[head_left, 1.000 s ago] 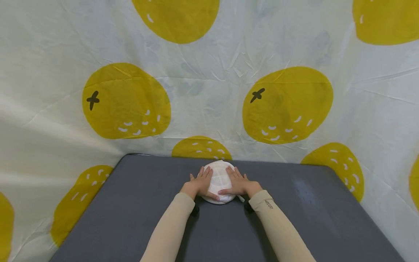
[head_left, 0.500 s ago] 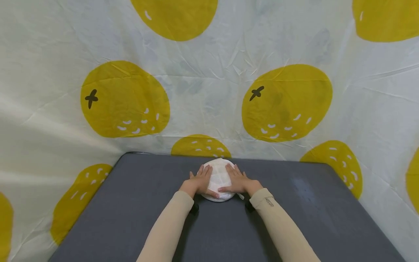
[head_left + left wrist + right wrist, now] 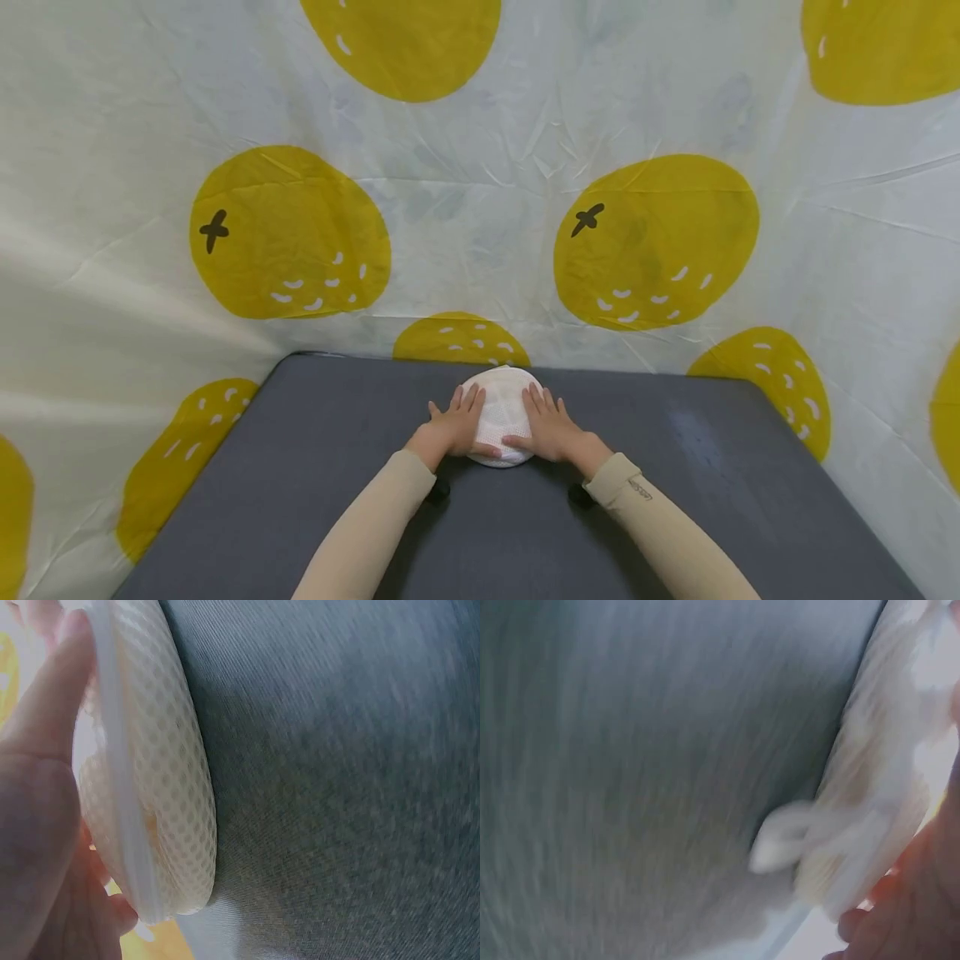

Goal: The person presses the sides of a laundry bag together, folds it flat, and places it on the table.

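Note:
A round white mesh laundry bag [image 3: 504,417] lies on the dark grey table near its far edge. My left hand [image 3: 456,425] rests on its left side, fingers spread and pointing away, thumb along the near edge. On the right side my right hand [image 3: 553,429] lies in much the same way, its thumb reaching in over the mesh. Seen from the left wrist, the bag [image 3: 176,765] is plump, with a smooth white band [image 3: 124,750] round its side. A small white loop [image 3: 780,836] sticks out from the bag's side in the blurred right wrist view.
The dark grey table [image 3: 337,517] stretches out on both sides of the arms. Right behind it hangs a white cloth [image 3: 472,225] printed with large yellow fruit, which also closes in the left and right sides. A pale smudge [image 3: 696,437] marks the tabletop on the right.
Both hands have shifted slightly outward on the bag, and the forearms stand wider apart. The white loop that showed by the right wrist is hidden in the head view now.

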{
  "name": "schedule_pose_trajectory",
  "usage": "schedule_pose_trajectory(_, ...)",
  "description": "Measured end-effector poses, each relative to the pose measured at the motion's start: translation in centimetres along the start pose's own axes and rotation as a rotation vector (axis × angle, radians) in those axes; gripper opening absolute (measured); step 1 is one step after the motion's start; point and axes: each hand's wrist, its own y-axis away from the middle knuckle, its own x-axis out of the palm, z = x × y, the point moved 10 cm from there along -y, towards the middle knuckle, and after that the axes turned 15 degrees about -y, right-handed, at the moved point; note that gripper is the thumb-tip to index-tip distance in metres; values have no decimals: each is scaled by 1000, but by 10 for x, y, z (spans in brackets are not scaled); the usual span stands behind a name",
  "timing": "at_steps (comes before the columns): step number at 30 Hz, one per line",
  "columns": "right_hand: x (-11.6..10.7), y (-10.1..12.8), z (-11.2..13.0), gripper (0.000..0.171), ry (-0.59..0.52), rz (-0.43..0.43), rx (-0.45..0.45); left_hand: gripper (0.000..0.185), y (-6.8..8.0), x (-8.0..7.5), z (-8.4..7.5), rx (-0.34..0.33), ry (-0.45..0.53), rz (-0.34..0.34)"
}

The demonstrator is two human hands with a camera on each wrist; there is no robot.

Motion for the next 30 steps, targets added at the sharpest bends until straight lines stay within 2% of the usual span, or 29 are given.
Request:
schedule_pose_trajectory(5,5,3,0,97,-17,-38,20,112,2,3,-3,-13,25,8)
schedule_pose_trajectory(11,20,-3,-16,104,-30,6,60,113,-2,13,-3,-19,28,37)
schedule_pose_trajectory(18,17,-11,-24,104,-44,38,93,113,0,4,-5,-27,35,61)
schedule_pose_trajectory(22,14,-10,-20,101,-45,62,99,113,-1,2,-5,-22,60,70)
schedule_pose_trajectory(28,10,-5,-9,103,-60,81,92,113,-5,10,-2,-28,54,114)
schedule_pose_trajectory(30,8,-3,-5,103,-54,74,88,112,-6,9,-2,-29,66,104)
